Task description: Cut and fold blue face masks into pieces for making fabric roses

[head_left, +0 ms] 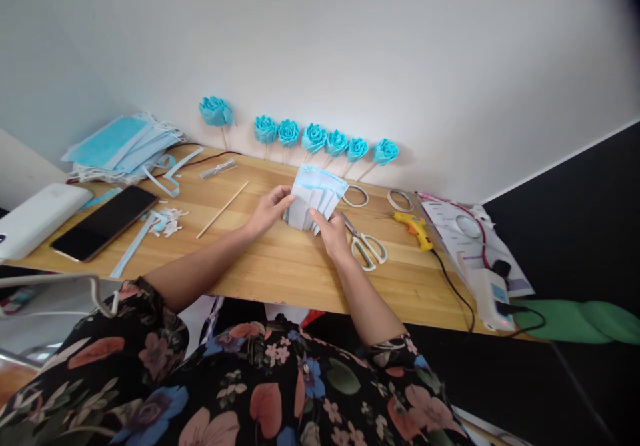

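Note:
Between my two hands is a light blue and white face mask (316,194), its pleats fanned out above the table. My left hand (273,207) pinches its left edge, thumb in front. My right hand (331,231) grips the lower right part, with the thumb pressed over the pleats and the other fingers behind, mostly hidden. A pair of scissors (367,249) with white handles lies just right of my right hand. Left of my left hand, a thin wooden stick (223,210) rests on the table.
Several blue flowers (315,138) on sticks lean against the wall. A stack of face masks (120,146), a phone (106,223), and a white box-like device (45,218) sit left. A yellow glue gun (413,229), tape rolls (400,200) and a power strip (489,298) are right.

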Demonstrator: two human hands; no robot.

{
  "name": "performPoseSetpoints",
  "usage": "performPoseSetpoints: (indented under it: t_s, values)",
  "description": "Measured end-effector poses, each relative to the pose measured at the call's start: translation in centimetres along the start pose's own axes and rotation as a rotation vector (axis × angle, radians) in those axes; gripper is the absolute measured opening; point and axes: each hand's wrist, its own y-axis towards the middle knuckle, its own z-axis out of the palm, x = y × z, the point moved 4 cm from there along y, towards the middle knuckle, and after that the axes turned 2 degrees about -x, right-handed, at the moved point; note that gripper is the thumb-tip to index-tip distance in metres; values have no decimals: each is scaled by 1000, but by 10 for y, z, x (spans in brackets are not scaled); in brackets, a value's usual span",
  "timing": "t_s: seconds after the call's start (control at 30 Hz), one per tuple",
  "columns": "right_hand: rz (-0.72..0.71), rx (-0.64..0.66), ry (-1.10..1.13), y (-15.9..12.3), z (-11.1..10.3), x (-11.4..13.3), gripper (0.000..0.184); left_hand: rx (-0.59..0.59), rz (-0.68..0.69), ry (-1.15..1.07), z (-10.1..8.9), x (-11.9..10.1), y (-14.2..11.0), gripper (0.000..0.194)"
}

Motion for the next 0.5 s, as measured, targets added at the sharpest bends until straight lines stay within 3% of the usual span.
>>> performPoseSetpoints:
  t_s: [0.13, 0.5]
  values:
    - [12, -22, -13, 1, -2, -3, 36, -46, 10, 51, -3, -8, -1, 55]
    - [-12, -34, 64, 0, -4, 1, 34, 59, 6, 24, 4, -11, -3, 49]
